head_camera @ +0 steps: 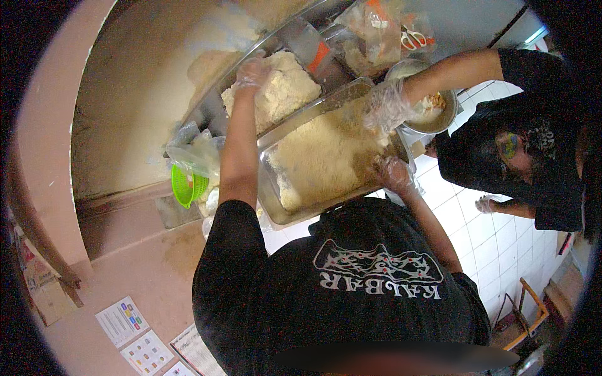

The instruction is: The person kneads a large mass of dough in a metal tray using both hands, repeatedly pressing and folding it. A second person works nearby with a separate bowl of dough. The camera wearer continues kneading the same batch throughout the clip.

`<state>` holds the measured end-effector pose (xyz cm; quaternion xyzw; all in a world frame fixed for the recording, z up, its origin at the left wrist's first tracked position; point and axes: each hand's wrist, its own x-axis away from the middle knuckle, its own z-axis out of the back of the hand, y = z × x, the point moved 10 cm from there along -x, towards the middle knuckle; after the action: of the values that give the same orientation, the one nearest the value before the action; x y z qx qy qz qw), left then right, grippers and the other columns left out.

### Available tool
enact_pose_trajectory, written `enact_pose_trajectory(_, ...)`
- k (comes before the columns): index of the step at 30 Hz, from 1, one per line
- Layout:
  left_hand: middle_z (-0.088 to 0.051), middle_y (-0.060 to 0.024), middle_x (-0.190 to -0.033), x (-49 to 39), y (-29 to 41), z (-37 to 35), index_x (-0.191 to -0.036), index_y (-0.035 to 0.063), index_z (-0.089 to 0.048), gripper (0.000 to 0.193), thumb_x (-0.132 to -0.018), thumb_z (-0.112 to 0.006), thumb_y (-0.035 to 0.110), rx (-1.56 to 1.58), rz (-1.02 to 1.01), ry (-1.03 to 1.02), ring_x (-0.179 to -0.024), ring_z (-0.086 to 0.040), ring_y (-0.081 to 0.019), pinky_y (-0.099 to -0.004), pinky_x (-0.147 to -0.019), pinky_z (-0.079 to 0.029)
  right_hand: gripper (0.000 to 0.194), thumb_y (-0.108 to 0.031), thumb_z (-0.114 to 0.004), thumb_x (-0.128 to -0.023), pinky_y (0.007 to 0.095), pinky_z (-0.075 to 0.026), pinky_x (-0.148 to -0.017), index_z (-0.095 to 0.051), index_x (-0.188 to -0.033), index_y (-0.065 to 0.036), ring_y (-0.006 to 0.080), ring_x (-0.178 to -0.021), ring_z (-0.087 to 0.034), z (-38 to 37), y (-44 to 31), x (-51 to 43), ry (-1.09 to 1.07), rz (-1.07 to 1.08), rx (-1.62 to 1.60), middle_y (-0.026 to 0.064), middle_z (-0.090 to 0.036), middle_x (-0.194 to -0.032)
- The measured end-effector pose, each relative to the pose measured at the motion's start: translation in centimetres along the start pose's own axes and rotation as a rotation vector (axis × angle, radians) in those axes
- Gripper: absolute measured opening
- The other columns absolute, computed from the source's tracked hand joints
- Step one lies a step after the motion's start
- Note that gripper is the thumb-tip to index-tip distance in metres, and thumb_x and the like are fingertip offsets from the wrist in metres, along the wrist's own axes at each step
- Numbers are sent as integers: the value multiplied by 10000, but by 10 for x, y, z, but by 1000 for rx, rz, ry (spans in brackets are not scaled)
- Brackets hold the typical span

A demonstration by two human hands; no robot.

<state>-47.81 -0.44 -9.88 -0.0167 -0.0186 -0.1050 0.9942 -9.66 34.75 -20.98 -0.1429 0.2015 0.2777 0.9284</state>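
Observation:
My left hand (252,73), in a clear plastic glove, is on the far left edge of a heaped pile of pale breadcrumb-like coating (287,89). Its fingertips are blurred. My right hand (397,174), also gloved, is at the right end of a rectangular metal tray (277,214) spread with finer pale crumbs (320,155). Its fingers are bent over the crumbs, and whether they grip anything is unclear. Just beyond them, a co-worker's gloved hand (388,105) reaches into the same tray, near a small pale coated piece (383,140).
A metal bowl (452,115) with whitish mixture stands beside the tray. Plastic bags (371,33) and white-handled scissors (414,39) are at the back. A green plastic basket (188,185) sits left. The co-worker (508,145) stands at right, another gloved hand (485,204) lowered over white floor tiles (451,211).

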Motion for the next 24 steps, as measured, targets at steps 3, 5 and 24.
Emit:
enact_pose_trajectory(3, -529, -181, -1485, 17, 33, -14, -1514, 115, -448, 678, -972, -552, 508, -43, 110, -44, -1376, -508, -326, -453, -1137, -407, 385, -432, -668, -927, 469, -544, -660, -679, -1093, -84, 357, -760, -663, -27, 13, 1, -290, -177, -172, 194, -678, -886)
enact_pose_trajectory(5, -460, -165, -1554, 36, 46, -28, -1528, 85, -428, 709, -989, -496, 541, -43, 177, -65, -1442, -434, -314, -455, -1186, -342, 394, -442, -668, -926, 473, -542, -653, -677, -1086, -82, 363, -746, -660, -12, 1, -3, -178, -65, -51, 185, -680, -887)
enact_pose_trajectory(24, -462, -227, -1501, 305, 113, -121, -1454, -8, -458, 589, -976, -588, 310, 732, 390, 109, -1365, -451, -398, -516, -1150, -334, 505, -291, -498, -930, 477, -499, -966, -557, -1265, 82, 364, -1019, -608, -92, 11, 13, -542, 40, 613, 252, -600, -1083)
